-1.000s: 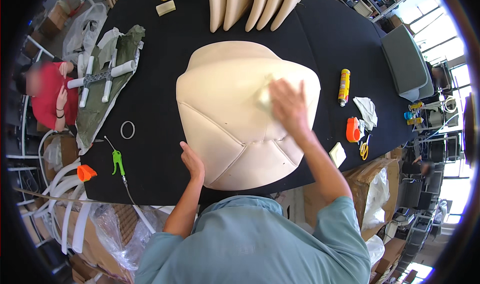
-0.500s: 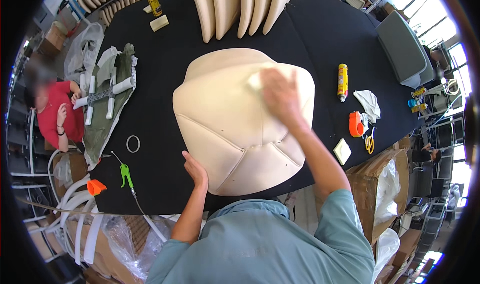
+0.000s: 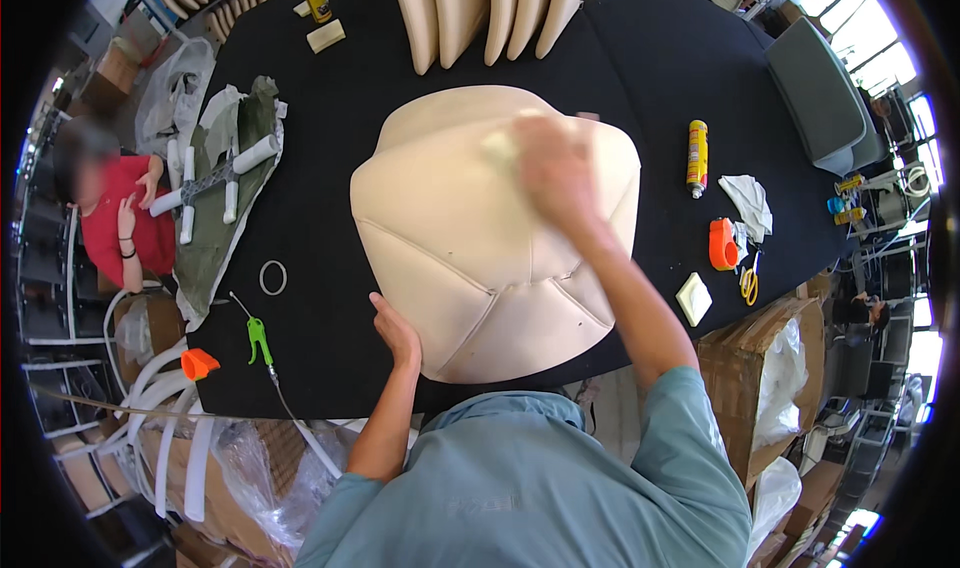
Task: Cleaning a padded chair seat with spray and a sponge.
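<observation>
The person's right hand [image 3: 557, 173], blurred with motion, has a pale sponge [image 3: 499, 150] under its fingers and is pressing it to the upper part of a big cream cushion [image 3: 445, 203]. Compared with a second ago, that hand and sponge have slid farther left and toward the cushion's far edge. The left hand [image 3: 398, 333] grips nothing: it's open, laid along the cushion's near left edge with the thumb sticking up, much as it was before. The cushion itself hasn't really shifted; it lies on the black table [image 3: 320, 198], close to the person's chest.

Off to the right I can see a yellow spray can [image 3: 697, 160], a crumpled white cloth [image 3: 748, 208], an orange tape holder [image 3: 722, 245], yellow-handled scissors [image 3: 749, 283] and a second sponge [image 3: 694, 299]. To the left are a pale ring [image 3: 272, 277], a green air gun [image 3: 258, 341] and an orange holder [image 3: 199, 364]. Farther out, curved cream pieces [image 3: 450, 18] stand at the far side, and a co-worker in red [image 3: 120, 218] is beside a white frame [image 3: 236, 163].
</observation>
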The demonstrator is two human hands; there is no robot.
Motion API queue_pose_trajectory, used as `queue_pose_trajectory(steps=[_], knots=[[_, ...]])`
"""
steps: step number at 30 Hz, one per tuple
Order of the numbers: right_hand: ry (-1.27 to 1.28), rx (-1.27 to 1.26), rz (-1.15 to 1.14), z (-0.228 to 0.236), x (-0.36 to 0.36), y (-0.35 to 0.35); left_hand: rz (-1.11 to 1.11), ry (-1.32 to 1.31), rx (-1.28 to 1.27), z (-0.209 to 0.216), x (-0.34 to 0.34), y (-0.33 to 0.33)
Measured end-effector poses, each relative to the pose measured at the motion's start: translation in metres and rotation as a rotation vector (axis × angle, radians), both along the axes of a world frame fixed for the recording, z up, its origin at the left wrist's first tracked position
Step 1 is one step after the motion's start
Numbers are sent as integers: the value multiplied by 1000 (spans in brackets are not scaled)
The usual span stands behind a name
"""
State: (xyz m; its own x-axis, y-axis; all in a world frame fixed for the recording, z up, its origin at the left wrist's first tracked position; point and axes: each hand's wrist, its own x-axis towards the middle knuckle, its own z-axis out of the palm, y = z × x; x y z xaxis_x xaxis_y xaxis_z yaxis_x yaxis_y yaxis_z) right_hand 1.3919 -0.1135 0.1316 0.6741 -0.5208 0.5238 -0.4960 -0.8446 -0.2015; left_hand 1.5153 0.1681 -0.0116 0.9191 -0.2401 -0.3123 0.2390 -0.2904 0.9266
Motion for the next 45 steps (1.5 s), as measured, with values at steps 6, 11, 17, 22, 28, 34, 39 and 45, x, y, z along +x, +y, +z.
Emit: queue_pose_trajectory(steps=[6, 11, 17, 22, 28, 34, 39, 45], knots=[[-129, -36, -356, -60, -91, 13, 13, -30, -32, 1, -3, -7], [36, -87, 60, -59, -46, 84, 28, -32, 2, -3, 0, -1], [-23, 1, 81, 35, 22, 1, -47, -95, 93, -12, 4, -4], [62, -91, 444, 4, 141, 63, -42, -167, 41, -17, 2, -6], [119, -266, 551, -5, 141, 94, -37, 36, 16, -16, 11, 5], [11, 240, -171, 24, -30, -82, -62, -17, 44, -6, 8, -9], [-218, -89, -260, -40, -44, -6, 37, -67, -48, -18, 7, 0], [-55, -115, 208, -45, -36, 85, 3, -83, 121, -34, 5, 7]])
